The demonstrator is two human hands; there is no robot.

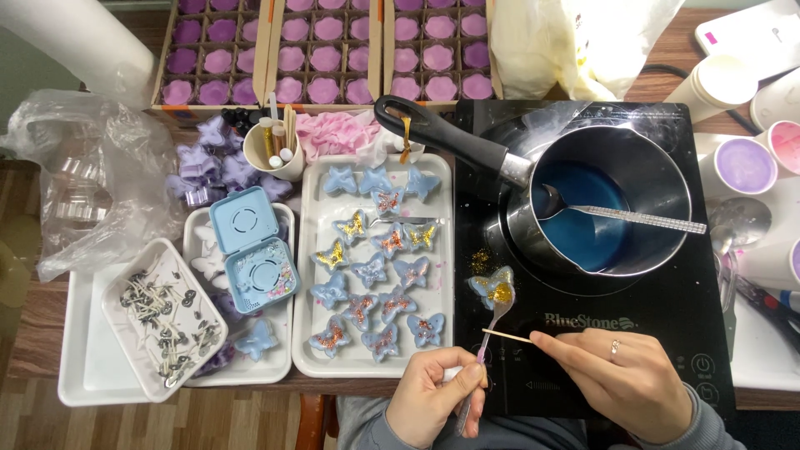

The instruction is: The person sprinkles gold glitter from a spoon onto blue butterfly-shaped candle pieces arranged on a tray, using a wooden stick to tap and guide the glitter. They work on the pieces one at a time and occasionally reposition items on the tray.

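My left hand point(435, 392) grips a small metal spoon point(493, 321) whose bowl holds gold glitter over a blue butterfly-shaped wax piece point(490, 285) lying on the black induction cooktop point(667, 308). My right hand point(621, 379) pinches a thin wooden stick point(506, 335) that points left across the spoon's handle. A white tray point(308, 250) left of the cooktop carries several blue butterfly pieces, many topped with glitter.
A steel saucepan point(658, 179) of blue liquid with a spoon in it sits on the cooktop. Cardboard boxes of purple and pink pieces point(325, 50) line the back. A blue case point(254, 250), a tray of wicks point(162, 321) and paper cups point(737, 167) stand around.
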